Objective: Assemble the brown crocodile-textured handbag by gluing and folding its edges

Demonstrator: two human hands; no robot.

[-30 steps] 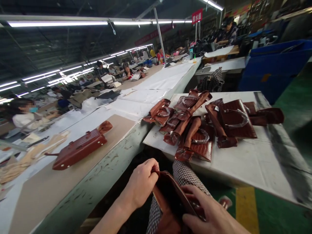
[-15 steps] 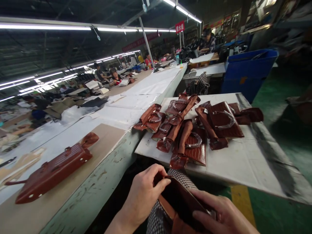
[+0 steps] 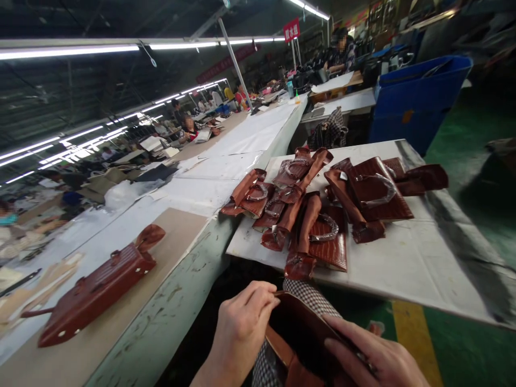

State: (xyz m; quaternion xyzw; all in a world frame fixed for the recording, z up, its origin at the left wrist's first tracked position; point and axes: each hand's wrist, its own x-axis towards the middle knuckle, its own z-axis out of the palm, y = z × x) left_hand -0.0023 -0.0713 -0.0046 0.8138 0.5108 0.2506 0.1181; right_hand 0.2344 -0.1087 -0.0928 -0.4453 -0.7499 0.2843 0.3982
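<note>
I hold a brown leather bag piece (image 3: pixel 300 336) over my checked-trouser lap at the bottom of the view. My left hand (image 3: pixel 242 328) is closed, pinching its upper left edge. My right hand (image 3: pixel 371 360) is closed over its right side, fingers wrapped on the leather. In front of me several brown crocodile-pattern bag parts with clear-wrapped handles (image 3: pixel 322 204) lie heaped on a white-covered side table (image 3: pixel 403 263). A finished brown bag (image 3: pixel 94 290) lies flat on the long workbench to my left.
The long workbench (image 3: pixel 173 301) runs away to the back, covered in white sheets and tan card. Other people sit working along it and at a far desk. A blue bin (image 3: pixel 419 97) stands at the right on the green floor (image 3: pixel 479 344).
The view has swung slightly, so the bag on the bench sits lower left. My left-hand fingers have shifted along the top edge of the leather piece; my right hand stays clamped on it.
</note>
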